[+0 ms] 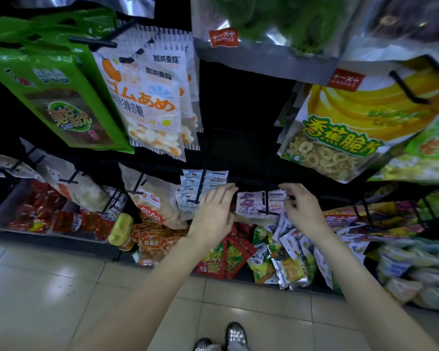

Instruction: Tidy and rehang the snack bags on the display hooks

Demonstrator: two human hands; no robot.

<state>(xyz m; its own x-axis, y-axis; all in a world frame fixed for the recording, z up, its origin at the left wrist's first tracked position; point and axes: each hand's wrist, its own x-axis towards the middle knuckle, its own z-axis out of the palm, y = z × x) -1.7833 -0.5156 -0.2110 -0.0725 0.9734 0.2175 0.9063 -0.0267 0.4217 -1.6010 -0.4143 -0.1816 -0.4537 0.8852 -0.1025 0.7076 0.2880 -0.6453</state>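
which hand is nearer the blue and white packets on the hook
Left. The left hand lies right against the blue and white packets, fingers at their right edge. The right hand is farther right, at the far side of the purple packets.

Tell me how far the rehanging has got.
Done: blue-and-white packets hang on their hook, as do the banana chips. In hand: the left hand and right hand flank the purple packets on the middle hook. Left: loose bags heaped in the bin below.
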